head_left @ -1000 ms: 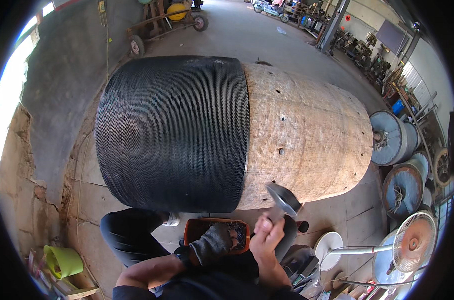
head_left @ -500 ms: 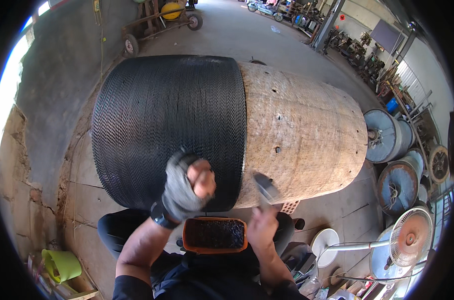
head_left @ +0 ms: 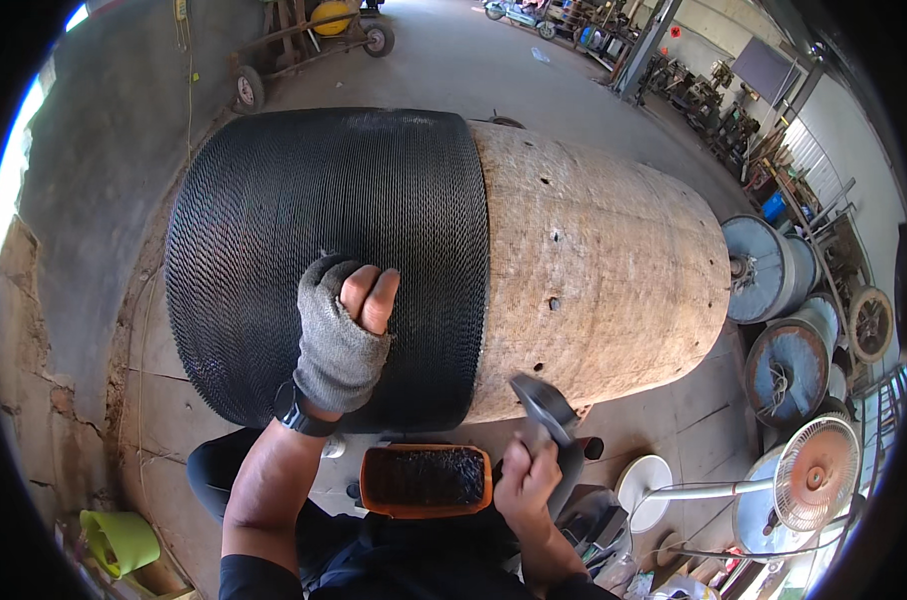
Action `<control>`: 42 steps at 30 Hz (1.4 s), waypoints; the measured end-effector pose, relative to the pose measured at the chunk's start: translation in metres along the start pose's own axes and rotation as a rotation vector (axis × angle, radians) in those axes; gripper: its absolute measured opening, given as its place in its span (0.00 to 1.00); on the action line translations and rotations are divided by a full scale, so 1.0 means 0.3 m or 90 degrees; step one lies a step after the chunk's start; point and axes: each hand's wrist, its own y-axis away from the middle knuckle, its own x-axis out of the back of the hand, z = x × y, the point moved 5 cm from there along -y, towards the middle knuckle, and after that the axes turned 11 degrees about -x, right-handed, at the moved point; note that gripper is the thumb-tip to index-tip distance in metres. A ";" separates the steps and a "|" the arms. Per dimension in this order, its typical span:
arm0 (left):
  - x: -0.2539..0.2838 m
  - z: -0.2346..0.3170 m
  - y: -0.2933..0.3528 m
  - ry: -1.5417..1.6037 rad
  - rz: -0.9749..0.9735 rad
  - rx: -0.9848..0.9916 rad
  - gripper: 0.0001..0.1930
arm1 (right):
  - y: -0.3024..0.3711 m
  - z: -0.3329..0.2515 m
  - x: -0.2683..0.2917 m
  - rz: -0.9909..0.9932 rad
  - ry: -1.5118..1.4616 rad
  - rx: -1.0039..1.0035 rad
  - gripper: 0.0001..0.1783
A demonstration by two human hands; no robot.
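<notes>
A large roller lies crosswise before me, its left part [head_left: 404,180] covered in tight rows of black metal teeth or wire, its right part [head_left: 614,250] bare pale wood with small dark holes. My left hand [head_left: 344,340], in a grey fingerless glove, rests against the black rows with its fingers curled; anything pinched in it is hidden. My right hand [head_left: 527,482] grips a hammer [head_left: 546,408] by its handle, the head raised just in front of the wooden part's near edge. Between my knees sits an orange tub [head_left: 367,482] holding many small dark pieces [head_left: 429,475].
To the right stand a fan [head_left: 817,474], several blue-grey drums [head_left: 789,370] and a round white disc [head_left: 645,494]. A yellow-green bucket [head_left: 121,541] is at lower left. A wheeled cart [head_left: 309,45] stands beyond the roller, near the wall [head_left: 104,170].
My left hand has moved left and upward over the black rows. The hammer head has dropped slightly toward me and turned. The whole view has shifted a little.
</notes>
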 end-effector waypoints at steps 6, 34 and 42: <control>-0.040 -0.004 0.012 -0.078 -0.013 0.009 0.23 | -0.054 0.112 -0.089 -0.039 0.206 -0.026 0.17; -0.064 0.463 0.133 0.288 -0.056 0.072 0.34 | 0.114 0.252 0.025 -0.038 0.033 -0.040 0.12; -0.042 0.481 0.059 0.226 -0.190 0.104 0.34 | 0.091 0.190 0.020 -0.059 -0.010 -0.037 0.11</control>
